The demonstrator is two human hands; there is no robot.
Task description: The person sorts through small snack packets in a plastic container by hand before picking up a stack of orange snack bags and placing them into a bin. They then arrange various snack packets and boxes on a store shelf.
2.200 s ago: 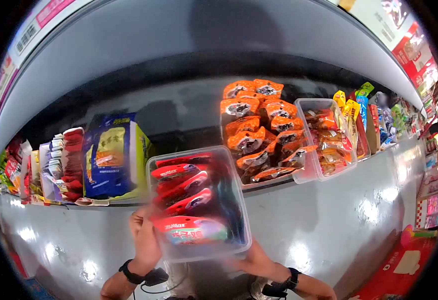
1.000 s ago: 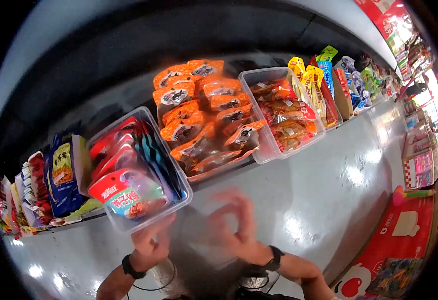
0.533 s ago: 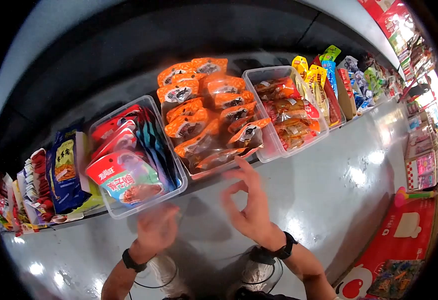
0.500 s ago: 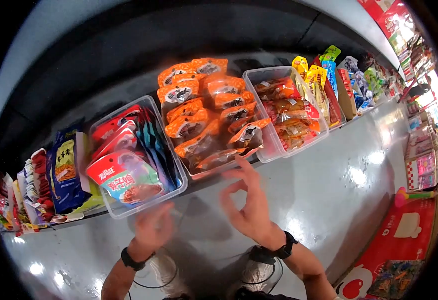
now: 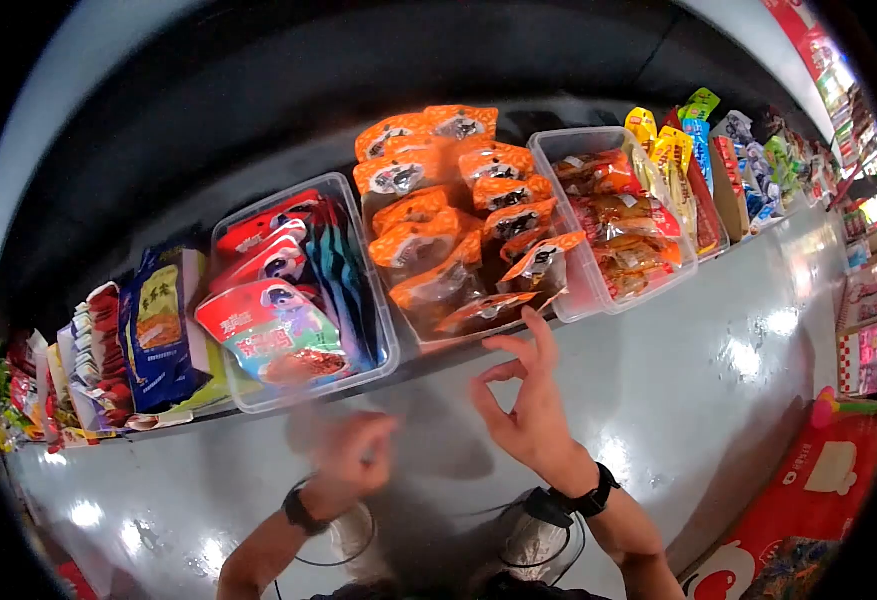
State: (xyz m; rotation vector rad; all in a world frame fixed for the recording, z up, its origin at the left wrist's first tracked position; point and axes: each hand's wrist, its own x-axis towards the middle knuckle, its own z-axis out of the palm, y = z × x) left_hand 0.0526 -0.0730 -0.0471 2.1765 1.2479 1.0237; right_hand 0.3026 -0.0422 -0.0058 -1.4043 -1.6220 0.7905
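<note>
My right hand [image 5: 534, 405] hovers just in front of the orange-topped snack pouches [image 5: 444, 240]. Its thumb and index finger meet in a loop with nothing visible in it, while the other fingers point outward. Lower and to the left, my left hand [image 5: 357, 458] is blurred, its fingers curled into a similar pinch that shows nothing held. In front of it stands a clear plastic bin [image 5: 391, 355] filled with red and teal snack pouches [image 5: 274, 325]. Another clear bin [image 5: 697, 270], right of the orange pouches, holds packs of reddish-brown food [image 5: 624, 225].
Blue snack bags [image 5: 164, 330] and further packets line the shelf to the left. Yellow pouches [image 5: 674, 155] and more packets continue along it to the right. A glossy grey floor [image 5: 719, 400] lies below, with a red printed display [image 5: 804, 480] at the lower right.
The shelf goods have shifted right in view, those at the left also slightly up. My left hand has moved right and down, away from the left bin. The right hand keeps its finger loop.
</note>
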